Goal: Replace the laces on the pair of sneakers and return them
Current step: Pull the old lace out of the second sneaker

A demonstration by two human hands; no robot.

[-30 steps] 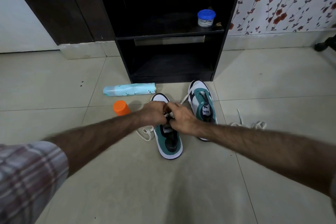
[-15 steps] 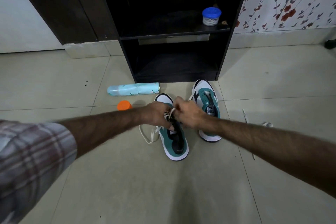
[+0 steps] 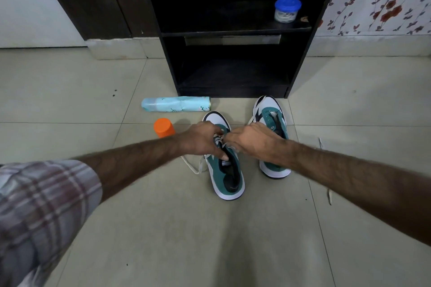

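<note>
We note both hands meeting over the near sneaker (image 3: 227,170), a teal, white and black shoe lying on the tiled floor (image 3: 163,228). The left hand (image 3: 200,141) sits on its left side, fingers curled down over the lacing, thumb along the collar. The right hand (image 3: 253,141) comes in from the right, its fingers bent toward the same spot. Each appears to pinch the white lace (image 3: 219,140), though the fingertips cover one another and we cannot make out exactly where the lace is caught.

A loose loop of that lace (image 3: 193,168) trails onto the floor left of the shoe, partly under the left forearm. The second sneaker (image 3: 271,119) stands just beside the first, its heel half covered by the right wrist; whether it carries a lace we cannot tell. Another lace (image 3: 328,196) lies well to the right, mostly hidden behind the right arm.

Near the shoes lie a pale blue can (image 3: 176,104) on its side and an orange cap (image 3: 164,127), the cap's base hidden by the left wrist. A blue-lidded jar (image 3: 287,10) sits on the dark cabinet (image 3: 233,32) shelf; the cabinet's interior is too dark to read. A plaid sleeve (image 3: 42,212) is cut off at the lower left.

Against the frame half a second ago, the hands sit slightly farther apart, and the shoes have not moved.
</note>
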